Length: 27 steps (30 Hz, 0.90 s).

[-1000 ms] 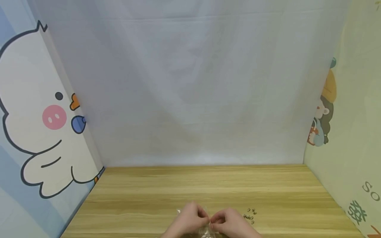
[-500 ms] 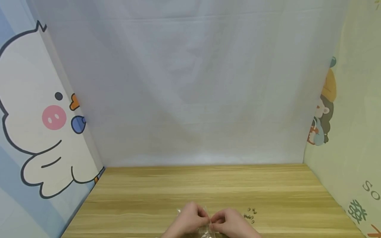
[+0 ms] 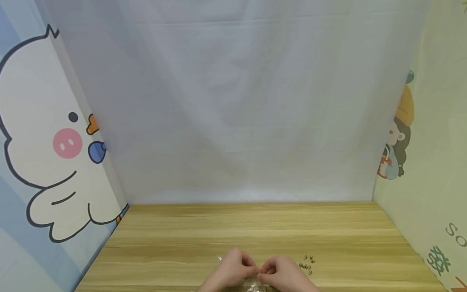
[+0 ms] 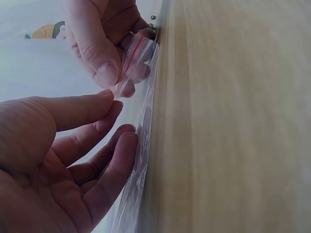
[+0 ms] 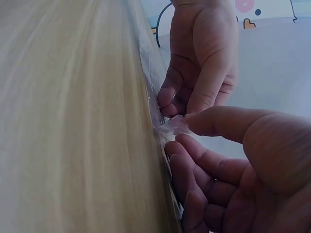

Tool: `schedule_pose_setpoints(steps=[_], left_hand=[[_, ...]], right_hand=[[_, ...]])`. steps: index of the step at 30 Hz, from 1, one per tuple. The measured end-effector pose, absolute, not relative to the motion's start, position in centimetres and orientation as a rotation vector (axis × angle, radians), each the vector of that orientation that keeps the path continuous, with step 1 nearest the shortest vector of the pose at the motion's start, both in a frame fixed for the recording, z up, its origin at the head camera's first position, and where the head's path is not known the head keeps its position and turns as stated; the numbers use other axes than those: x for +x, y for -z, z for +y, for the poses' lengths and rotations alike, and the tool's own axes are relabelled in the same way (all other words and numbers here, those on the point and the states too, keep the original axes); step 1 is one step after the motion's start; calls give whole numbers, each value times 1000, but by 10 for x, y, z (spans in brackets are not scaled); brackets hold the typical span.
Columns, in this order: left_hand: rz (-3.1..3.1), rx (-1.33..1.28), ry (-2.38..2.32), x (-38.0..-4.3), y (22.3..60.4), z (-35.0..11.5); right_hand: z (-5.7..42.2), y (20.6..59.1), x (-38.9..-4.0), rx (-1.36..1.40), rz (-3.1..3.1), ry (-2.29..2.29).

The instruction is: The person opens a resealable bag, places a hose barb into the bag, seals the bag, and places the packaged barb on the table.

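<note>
A clear plastic zip bag (image 4: 141, 56) with a red line along its seal lies low over the table between both hands. My left hand (image 3: 232, 268) pinches its top edge between thumb and index finger, the other fingers loosely bent beside the plastic. Right beside it, my right hand (image 3: 283, 272) pinches the same edge with thumb and fingertips. The two hands nearly meet at the seal. In the right wrist view a crumpled part of the bag (image 5: 175, 125) shows at the fingertips. In the head view the hands cover much of the bag (image 3: 255, 287).
Several small dark metallic pieces (image 3: 305, 266) lie scattered on the wood-grain table (image 3: 182, 227), just right of my right hand. A white cloth (image 3: 233, 101) hangs behind the table. Printed panels stand at the left (image 3: 40, 121) and right (image 3: 430, 162) sides.
Both hands stay in almost the same place, still pinching the bag's edge. The fingertips have shifted very slightly to the right.
</note>
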<state>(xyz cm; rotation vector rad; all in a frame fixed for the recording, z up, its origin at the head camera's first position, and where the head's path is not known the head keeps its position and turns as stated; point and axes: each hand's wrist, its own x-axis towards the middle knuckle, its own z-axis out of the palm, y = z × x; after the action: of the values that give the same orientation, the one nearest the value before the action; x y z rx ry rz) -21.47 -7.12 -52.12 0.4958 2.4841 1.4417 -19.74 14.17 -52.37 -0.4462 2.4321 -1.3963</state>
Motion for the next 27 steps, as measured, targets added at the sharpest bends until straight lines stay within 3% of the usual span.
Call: schedule_pose_setpoints(steps=[27], left_hand=[[2456,548,-1439,-214,524,-71]], right_hand=[[141,525,-198,-471,2524,1319]])
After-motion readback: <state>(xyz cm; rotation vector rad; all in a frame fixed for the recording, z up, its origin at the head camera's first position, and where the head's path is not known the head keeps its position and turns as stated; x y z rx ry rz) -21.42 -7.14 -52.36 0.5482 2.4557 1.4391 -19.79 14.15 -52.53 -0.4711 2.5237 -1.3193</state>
